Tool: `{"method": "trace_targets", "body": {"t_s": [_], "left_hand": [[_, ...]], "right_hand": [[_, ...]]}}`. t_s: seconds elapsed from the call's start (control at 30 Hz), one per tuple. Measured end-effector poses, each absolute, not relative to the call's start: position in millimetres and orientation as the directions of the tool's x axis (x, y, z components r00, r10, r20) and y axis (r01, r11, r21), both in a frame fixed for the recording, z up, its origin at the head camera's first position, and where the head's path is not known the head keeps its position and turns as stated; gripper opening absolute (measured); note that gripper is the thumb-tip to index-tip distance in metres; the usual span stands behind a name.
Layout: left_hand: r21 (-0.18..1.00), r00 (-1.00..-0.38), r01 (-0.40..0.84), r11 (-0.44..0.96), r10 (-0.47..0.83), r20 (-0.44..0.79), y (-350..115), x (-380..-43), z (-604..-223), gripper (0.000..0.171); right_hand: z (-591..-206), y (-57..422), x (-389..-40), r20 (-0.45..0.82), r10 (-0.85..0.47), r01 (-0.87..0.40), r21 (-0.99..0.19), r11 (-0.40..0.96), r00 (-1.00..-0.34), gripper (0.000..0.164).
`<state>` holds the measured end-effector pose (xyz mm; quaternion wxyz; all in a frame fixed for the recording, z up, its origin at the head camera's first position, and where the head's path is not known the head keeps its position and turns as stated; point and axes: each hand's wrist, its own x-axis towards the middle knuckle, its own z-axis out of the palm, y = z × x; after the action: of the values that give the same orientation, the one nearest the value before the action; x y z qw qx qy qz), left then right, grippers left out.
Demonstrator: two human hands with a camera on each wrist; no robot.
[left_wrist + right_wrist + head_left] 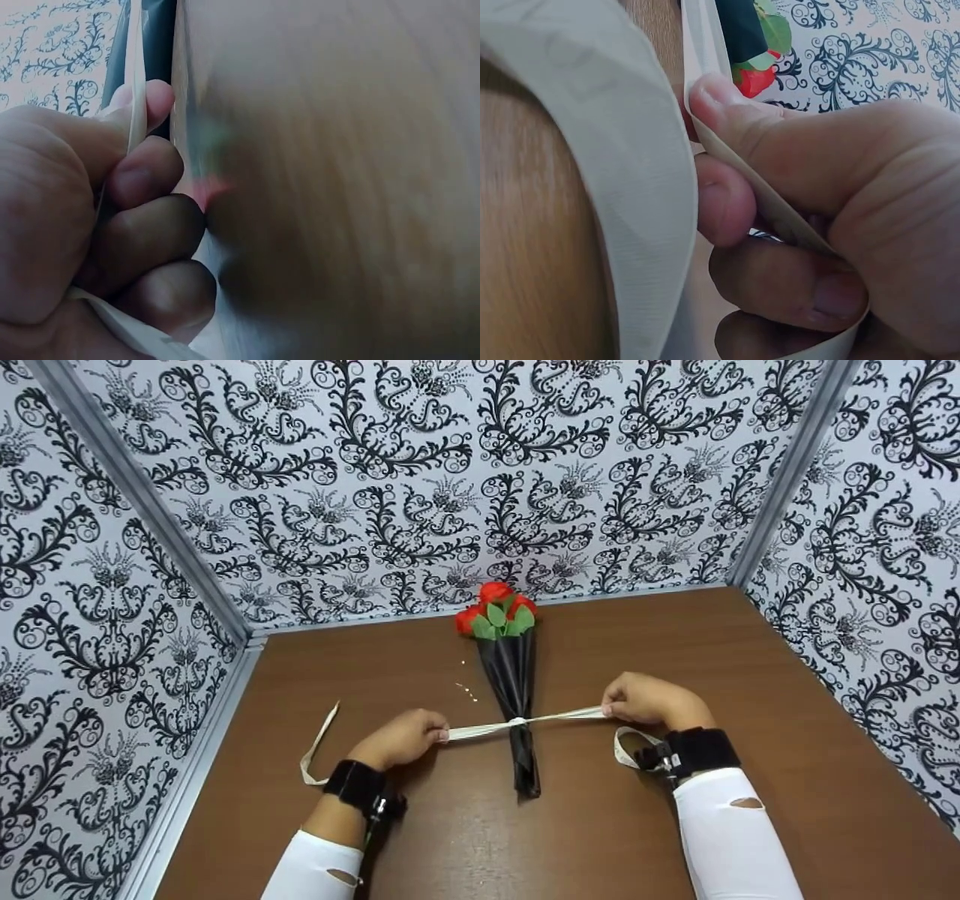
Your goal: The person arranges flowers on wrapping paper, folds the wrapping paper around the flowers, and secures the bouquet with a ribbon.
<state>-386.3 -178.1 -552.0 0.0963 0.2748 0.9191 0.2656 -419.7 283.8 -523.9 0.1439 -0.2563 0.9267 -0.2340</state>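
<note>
A bouquet of red flowers [496, 594] with green leaves lies on the table, its stems wrapped in black paper [510, 667]. Around the narrow part of the wrap runs a cream ribbon [480, 730], knotted at the middle [517, 722] and stretched taut to both sides. My left hand [405, 735] grips the ribbon's left length, fingers curled round it in the left wrist view. On the other side my right hand [649, 699] pinches the right length between thumb and forefinger. In the right wrist view a loose ribbon loop [641, 172] hangs beside the fingers.
The brown table [465, 847] carries a loose ribbon tail [319, 746] left of the left wrist. Small pale specks [466, 690] lie left of the bouquet. Patterned panels [420, 510] with metal posts [787, 472] enclose the back and sides.
</note>
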Motion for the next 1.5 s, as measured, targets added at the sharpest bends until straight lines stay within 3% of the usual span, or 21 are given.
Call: {"method": "trace_targets", "body": {"t_s": [0.83,1.0,1.2,1.5], "left_hand": [[0.531,-0.815,0.473,0.704,0.578,-0.040,-188.1,-381.8,-549.3,0.017],[0.515,-0.815,0.466,0.719,0.576,-0.067,-186.0,-378.5,-542.4,0.017],[0.551,-0.833,0.394,0.735,0.539,-0.124,-180.3,-371.6,-518.3,0.023],[0.585,-0.853,0.374,0.720,0.515,-0.087,-178.2,-374.2,-492.4,0.026]], "right_hand": [[-527.8,293.6,-420.3,-0.177,-0.549,-0.339,-0.623,0.705,-0.817,0.012],[-531.0,294.2,-422.5,-0.149,-0.558,-0.374,-0.600,0.707,-0.816,0.012],[-525.9,289.7,-421.9,-0.150,-0.487,-0.345,-0.531,0.774,-0.860,0.012],[-516.3,285.0,-419.2,-0.145,-0.421,-0.316,-0.459,0.831,-0.895,0.014]]}}
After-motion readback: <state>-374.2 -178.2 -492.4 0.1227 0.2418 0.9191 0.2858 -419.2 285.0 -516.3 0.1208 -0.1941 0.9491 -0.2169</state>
